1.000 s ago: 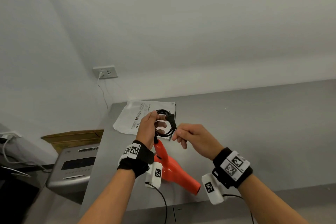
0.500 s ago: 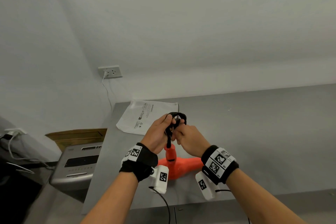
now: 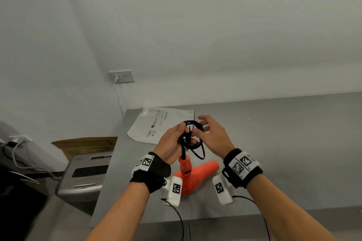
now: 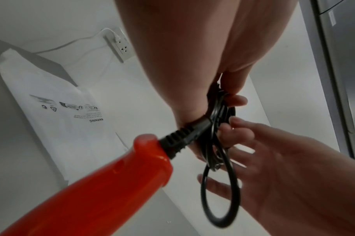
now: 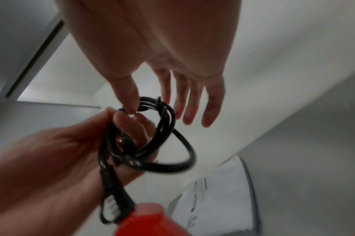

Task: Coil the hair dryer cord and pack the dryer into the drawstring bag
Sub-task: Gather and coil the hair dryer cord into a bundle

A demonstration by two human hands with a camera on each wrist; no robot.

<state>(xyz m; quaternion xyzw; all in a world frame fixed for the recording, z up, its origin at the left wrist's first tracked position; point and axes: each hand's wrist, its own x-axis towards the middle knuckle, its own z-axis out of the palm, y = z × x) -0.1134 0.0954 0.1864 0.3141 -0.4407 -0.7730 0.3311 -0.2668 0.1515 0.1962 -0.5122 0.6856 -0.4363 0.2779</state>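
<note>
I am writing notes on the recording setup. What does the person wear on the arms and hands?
Both forearms are bare, without sleeves. Each wrist has a black band with white square code markers, and below it a white camera box that also carries a marker. A thin black cable hangs from each box. The hands wear no gloves.

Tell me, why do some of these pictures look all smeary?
Right wrist view: the black cord and right hand are smeared by motion blur. Left wrist view: the orange dryer handle, very close, looks soft; the bag's print is readable. Head view: sharp, evenly lit, wall lines curved.
</note>
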